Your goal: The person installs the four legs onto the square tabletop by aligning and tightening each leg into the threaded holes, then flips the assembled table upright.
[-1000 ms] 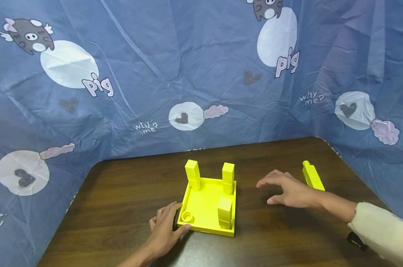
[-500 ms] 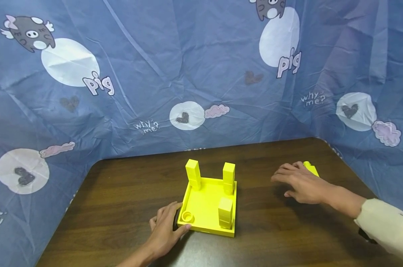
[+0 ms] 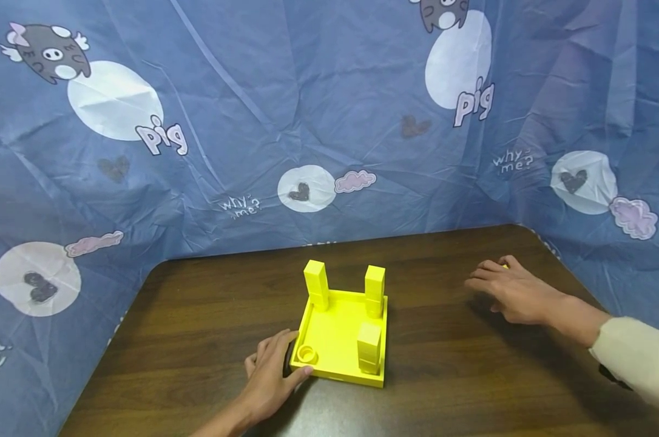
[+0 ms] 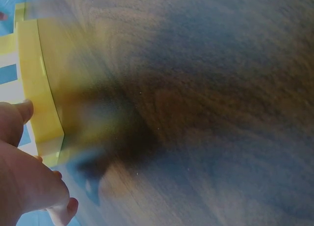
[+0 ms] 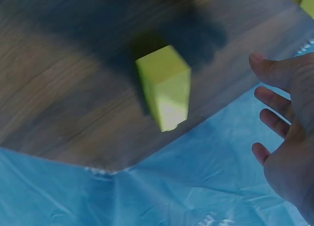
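A yellow square toy table top (image 3: 335,334) lies upside down on the wooden table. Three of its corners bear upright square legs: far left (image 3: 317,285), far right (image 3: 374,291) and near right (image 3: 369,349). A round socket (image 3: 307,354) shows bare in the near left corner. My left hand (image 3: 272,376) grips that corner, thumb on the near wall and fingers along the left side. Over at the right, my right hand (image 3: 517,295) holds nothing, its fingers spread loosely. Close by it a loose yellow leg (image 5: 167,83) lies on the wood, mostly hidden behind the hand in the head view.
The brown wooden table (image 3: 226,303) ends at the back and right, against a blue cloth (image 3: 226,121) printed with pigs and hearts. A dark strap (image 3: 615,377) shows under the right sleeve.
My right hand has moved right and away from me, toward the loose leg, now covering most of it in the head view. The left hand and the table top have stayed put.
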### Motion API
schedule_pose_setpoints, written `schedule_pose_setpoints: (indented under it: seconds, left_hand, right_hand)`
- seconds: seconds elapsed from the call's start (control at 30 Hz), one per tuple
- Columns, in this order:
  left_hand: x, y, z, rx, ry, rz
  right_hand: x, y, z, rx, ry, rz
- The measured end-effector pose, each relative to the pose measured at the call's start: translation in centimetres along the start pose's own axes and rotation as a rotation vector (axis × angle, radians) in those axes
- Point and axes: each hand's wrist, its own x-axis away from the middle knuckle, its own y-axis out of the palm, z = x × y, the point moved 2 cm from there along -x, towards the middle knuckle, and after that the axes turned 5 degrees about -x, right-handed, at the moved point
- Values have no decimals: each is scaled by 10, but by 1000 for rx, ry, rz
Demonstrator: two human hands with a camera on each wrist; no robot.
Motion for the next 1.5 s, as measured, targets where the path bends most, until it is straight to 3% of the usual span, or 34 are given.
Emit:
schedule_pose_setpoints:
  seconds: [0.37, 0.93, 1.5]
  left_hand:
    - [-1, 1, 0, -9, -15, -5]
    - [-1, 0, 0, -13, -18, -6]
    - [0, 0, 0, -10, -13, -3]
  right_hand:
    - [24, 1, 28, 35, 136, -168]
    - [34, 18, 40, 151, -23, -207]
    - [43, 24, 41, 179, -53, -198]
